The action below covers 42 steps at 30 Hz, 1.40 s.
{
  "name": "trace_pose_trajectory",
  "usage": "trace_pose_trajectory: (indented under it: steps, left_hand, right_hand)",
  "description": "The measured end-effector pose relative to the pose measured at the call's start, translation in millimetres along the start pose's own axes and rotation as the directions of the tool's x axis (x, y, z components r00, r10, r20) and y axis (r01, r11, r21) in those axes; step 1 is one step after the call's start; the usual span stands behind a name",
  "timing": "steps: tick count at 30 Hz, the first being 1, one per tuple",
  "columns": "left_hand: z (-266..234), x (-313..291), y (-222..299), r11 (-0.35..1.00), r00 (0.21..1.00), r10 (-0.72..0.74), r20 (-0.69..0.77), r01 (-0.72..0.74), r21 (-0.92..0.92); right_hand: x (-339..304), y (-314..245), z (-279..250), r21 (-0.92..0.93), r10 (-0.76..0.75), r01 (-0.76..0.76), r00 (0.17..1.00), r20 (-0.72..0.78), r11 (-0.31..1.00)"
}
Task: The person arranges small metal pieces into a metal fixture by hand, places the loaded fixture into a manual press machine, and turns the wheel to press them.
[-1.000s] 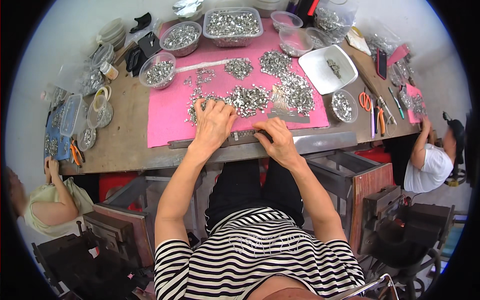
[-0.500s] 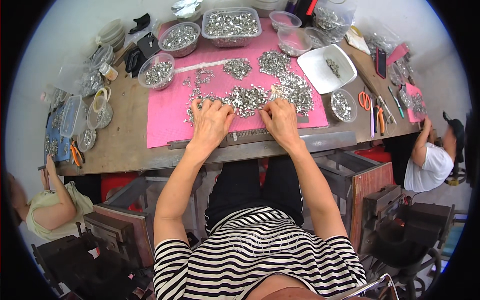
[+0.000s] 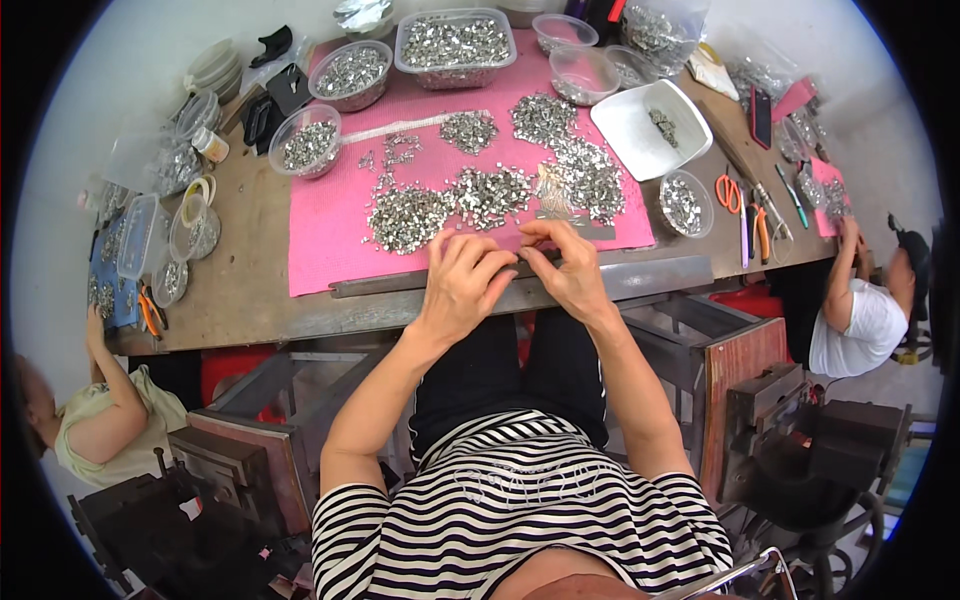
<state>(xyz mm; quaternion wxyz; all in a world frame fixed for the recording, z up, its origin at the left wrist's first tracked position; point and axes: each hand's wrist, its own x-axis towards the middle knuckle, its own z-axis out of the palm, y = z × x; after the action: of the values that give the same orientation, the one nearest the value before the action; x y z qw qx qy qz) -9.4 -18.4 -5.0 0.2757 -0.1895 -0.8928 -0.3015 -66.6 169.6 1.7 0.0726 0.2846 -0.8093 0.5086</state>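
Though farther before, left hand (image 3: pixel 463 285) beside right (image 3: pixel 568 275)

The pink mat (image 3: pixel 322 248) leaves passage front-left; metal heaps (image 3: pixel 408 218) block beyond.

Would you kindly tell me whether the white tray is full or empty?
The white tray is mostly empty: only a small heap of grey pieces lies inside.

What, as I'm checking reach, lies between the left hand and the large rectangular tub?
The head view shows pink mat bearing a heap of metal pieces near the left hand, then a smaller pile toward the tub.
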Motion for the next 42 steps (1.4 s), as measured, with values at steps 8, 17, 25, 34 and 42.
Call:
trace_pose_trajectory:
  steps: [8,17,25,34,42]
  left_hand:
    - [11,-2,-2,0.998,0.997,0.019,-0.073,-0.015,0.065]
    - [10,0,2,0.998,0.996,-0.02,-0.086,0.025,0.064]
    - [6,-5,-7,0.997,1.0,-0.017,-0.014,0.016,-0.076]
    - [-5,3,-6,0.996,0.994,-0.068,-0.086,0.063,-0.056]
    - [-28,14,-40,0.959,0.975,-0.223,-0.009,0.221,0.179]
  right_hand:
    - [-8,1,-2,-0.032,0.004,-0.005,1.0,-0.003,0.999]
    - [-9,-1,0,-0.06,-0.01,0.009,1.0,-0.014,0.998]
    - [-9,-2,2,-0.131,-0.09,0.092,0.996,0.019,0.987]
    - [25,17,-2,-0.236,-0.112,0.106,0.994,-0.014,0.966]
    - [33,18,7,-0.423,-0.164,0.187,0.982,0.092,0.886]
